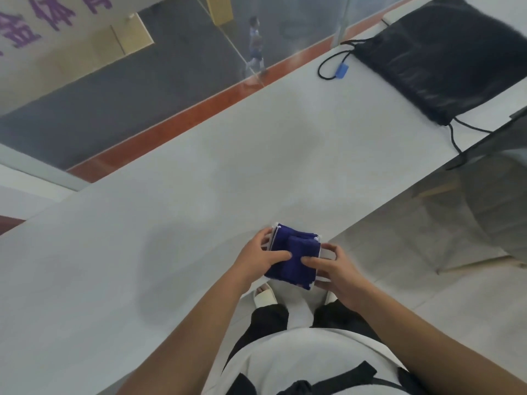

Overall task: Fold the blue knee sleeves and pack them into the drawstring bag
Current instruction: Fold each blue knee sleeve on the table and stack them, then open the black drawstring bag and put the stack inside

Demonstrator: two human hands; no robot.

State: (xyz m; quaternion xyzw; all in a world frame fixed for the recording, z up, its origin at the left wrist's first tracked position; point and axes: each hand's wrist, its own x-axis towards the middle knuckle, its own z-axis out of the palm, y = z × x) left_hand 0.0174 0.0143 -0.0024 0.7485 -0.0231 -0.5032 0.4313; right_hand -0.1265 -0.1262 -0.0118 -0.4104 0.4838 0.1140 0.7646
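The blue knee sleeves (pixel 293 252), white at the edges, are folded into a compact stack at the near edge of the white table (pixel 176 223). My left hand (pixel 261 256) grips the stack's left side, thumb on top. My right hand (pixel 332 267) grips its right side, fingers pressing the top. The black drawstring bag (pixel 439 61) lies flat at the table's far right, well away from both hands, with its cord and a blue tag (pixel 341 71) trailing to its left.
The table runs diagonally from lower left to upper right. Its far edge meets an orange strip and a glass wall (pixel 171 81). A dark chair or table edge (pixel 493 138) sits at the right. Tiled floor lies below the near edge.
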